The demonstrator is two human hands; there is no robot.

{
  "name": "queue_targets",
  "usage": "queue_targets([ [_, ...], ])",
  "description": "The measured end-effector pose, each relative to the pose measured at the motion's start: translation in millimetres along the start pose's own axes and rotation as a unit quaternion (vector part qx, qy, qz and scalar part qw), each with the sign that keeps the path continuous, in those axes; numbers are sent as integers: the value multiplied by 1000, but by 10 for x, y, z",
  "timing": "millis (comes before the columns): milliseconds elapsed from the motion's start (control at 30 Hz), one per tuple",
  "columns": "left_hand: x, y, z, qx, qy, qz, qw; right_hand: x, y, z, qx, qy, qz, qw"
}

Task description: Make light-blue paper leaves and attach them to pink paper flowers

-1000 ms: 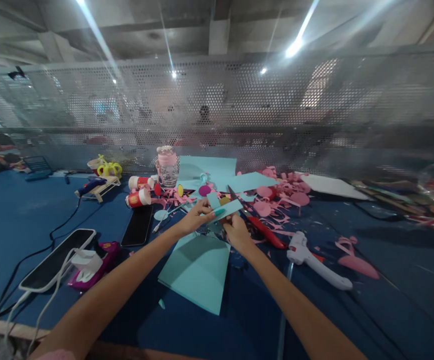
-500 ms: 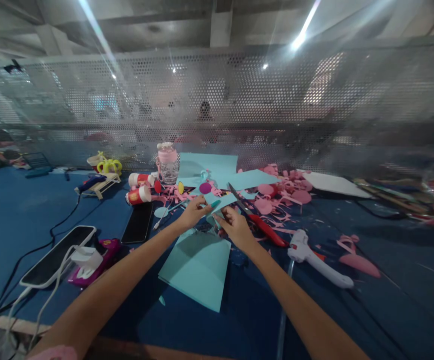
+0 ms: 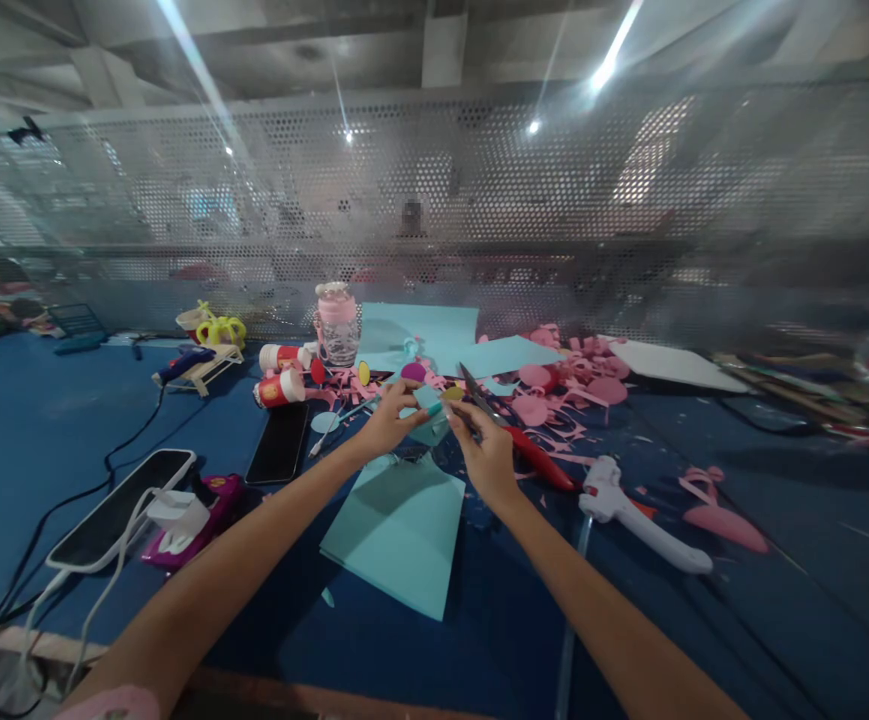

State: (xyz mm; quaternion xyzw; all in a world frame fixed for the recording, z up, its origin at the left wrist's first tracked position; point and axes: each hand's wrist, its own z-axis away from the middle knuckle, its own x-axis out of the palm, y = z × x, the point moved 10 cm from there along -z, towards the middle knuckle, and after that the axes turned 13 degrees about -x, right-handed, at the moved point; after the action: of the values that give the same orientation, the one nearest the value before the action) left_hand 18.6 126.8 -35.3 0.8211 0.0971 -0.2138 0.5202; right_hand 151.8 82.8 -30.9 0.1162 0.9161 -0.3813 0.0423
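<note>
My left hand (image 3: 389,420) pinches a small piece of light-blue paper (image 3: 429,427) between thumb and fingers. From the other side, my right hand (image 3: 488,455) has its fingertips closed at the right edge of the same piece. Below both hands lies a larger stack of light-blue paper sheets (image 3: 396,535), flat on the blue table. Scissors with red handles (image 3: 543,458) rest just beyond my right hand, blades pointing away. The exact fold of the held paper is partly covered by my fingers.
Pink paper scraps (image 3: 531,408) and light-blue sheets (image 3: 423,335) spread behind my hands. A white glue gun (image 3: 640,525) lies to the right. On the left are a black phone (image 3: 278,445), a power bank-like device (image 3: 123,510), paper cups (image 3: 281,388) and a bottle (image 3: 337,330).
The held paper has turned, and its long flap no longer extends to the right. My right hand has shifted slightly right and its fingertips have risen.
</note>
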Motion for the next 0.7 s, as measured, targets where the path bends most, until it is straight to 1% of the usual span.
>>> queue_targets([
  [67, -3, -2, 7, -4, 8, -21, 1000, 25, 178, 30, 57, 16, -51, 997],
  [167, 1, -12, 11, -10, 10, -42, 999, 114, 411, 86, 134, 22, -127, 983],
  [233, 11, -25, 10, -12, 6, -45, 999, 181, 523, 138, 183, 14, -156, 971],
  [300, 19, -42, 8, -15, 2, -44, 999, 228, 580, 189, 221, 5, -167, 961],
  [367, 34, -54, 7, -16, -4, -44, 999, 255, 586, 218, 241, -4, -174, 955],
  [467, 67, -40, 18, -14, -17, -61, 998, 291, 552, 222, 246, -21, -183, 952],
  [500, 58, -22, 26, -11, -10, -69, 998, 291, 547, 218, 246, -22, -185, 951],
  [533, 22, 4, 36, -8, 9, -75, 997, 283, 548, 214, 246, -17, -188, 951],
  [567, -41, 36, 53, -5, 43, -80, 996, 267, 556, 210, 247, -6, -192, 950],
  [633, -189, 113, 114, -2, 126, -92, 988, 201, 583, 206, 248, 36, -199, 947],
  [667, -232, 160, 153, 3, 155, -102, 983, 164, 596, 206, 248, 61, -205, 945],
  [700, -244, 210, 189, 10, 170, -115, 979, 132, 607, 208, 247, 83, -211, 942],
])
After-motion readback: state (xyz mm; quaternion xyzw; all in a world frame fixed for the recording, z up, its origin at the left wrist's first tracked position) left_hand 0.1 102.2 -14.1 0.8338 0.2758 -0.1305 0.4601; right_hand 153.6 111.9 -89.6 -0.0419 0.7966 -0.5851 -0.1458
